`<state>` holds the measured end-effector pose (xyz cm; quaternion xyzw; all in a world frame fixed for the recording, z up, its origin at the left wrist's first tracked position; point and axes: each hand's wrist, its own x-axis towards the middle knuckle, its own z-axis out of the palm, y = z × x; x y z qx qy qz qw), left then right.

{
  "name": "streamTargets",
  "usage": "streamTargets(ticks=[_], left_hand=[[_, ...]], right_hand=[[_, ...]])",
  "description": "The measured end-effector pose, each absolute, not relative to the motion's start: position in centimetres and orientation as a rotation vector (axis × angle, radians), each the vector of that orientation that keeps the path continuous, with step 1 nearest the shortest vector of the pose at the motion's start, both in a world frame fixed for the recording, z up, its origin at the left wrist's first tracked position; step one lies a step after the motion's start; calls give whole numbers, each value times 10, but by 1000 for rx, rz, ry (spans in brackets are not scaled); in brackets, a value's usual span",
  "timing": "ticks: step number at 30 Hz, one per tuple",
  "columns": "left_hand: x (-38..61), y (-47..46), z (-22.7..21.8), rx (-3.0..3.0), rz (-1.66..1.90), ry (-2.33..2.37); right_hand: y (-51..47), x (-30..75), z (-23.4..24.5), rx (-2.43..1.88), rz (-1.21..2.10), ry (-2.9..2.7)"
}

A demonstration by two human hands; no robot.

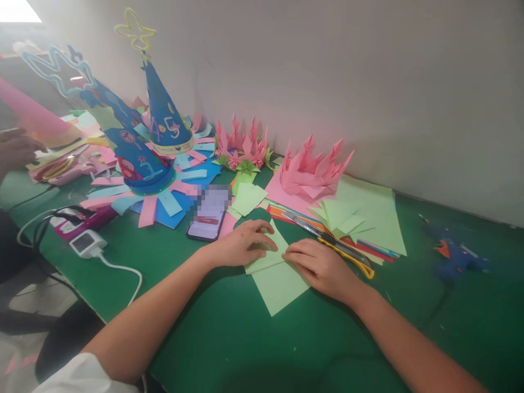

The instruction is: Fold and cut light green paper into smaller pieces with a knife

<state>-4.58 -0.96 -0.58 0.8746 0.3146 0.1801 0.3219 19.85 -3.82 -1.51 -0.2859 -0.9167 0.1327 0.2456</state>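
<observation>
A light green sheet of paper point(273, 289) lies on the green table, turned so that one corner points toward me. A crease or folded edge runs across its middle, and its top corner shows between my hands. My left hand point(245, 243) rests on its upper left part, thumb and fingers curved and apart. From the right, my right hand point(323, 267) presses on the sheet near the crease, its fingers close together and the tips at the fold. Just beyond the right hand lies a yellow and black utility knife point(346, 252) on a stack of coloured paper.
Two pink paper crowns point(313, 169) stand near the wall. Blue cone hats point(161, 106) with paper strips stand at left. A phone point(209, 213), a white charger point(87, 243) with cable and a blue glue gun point(456, 256) lie around. Another person's hand point(18, 150) shows far left.
</observation>
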Motion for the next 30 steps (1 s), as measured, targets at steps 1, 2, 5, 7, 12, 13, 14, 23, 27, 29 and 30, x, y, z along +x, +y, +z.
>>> streamTargets(ticks=[1, 2, 5, 7, 12, 13, 14, 23, 27, 29, 30], left_hand=[[-46, -10, -7, 2294, 474, 825], [-46, -10, -7, 2291, 476, 823], [-46, -10, -7, 2282, 480, 822], [-46, -9, -7, 2274, 485, 826], [-47, -8, -8, 2263, 479, 828], [-48, -8, -8, 2266, 478, 827], [-48, -8, -8, 2271, 475, 823], [-52, -5, -6, 2322, 413, 773], [-52, -5, -7, 2311, 425, 766], [-52, -5, -9, 2302, 438, 762], [-52, -5, -9, 2300, 446, 758]], right_hand=[[-38, 198, -15, -785, 366, -2502], [-38, 198, -15, -788, 370, -2501], [-38, 198, -15, -783, 382, -2498], [-38, 198, -14, -776, 386, -2495], [-38, 199, -15, -782, 409, -2496], [-37, 200, -15, -784, 416, -2498], [-37, 200, -15, -785, 423, -2500], [-38, 202, -15, -753, 374, -2555], [-41, 198, -15, -700, 275, -2617], [-43, 194, -13, -669, 245, -2660], [-44, 192, -12, -655, 233, -2682]])
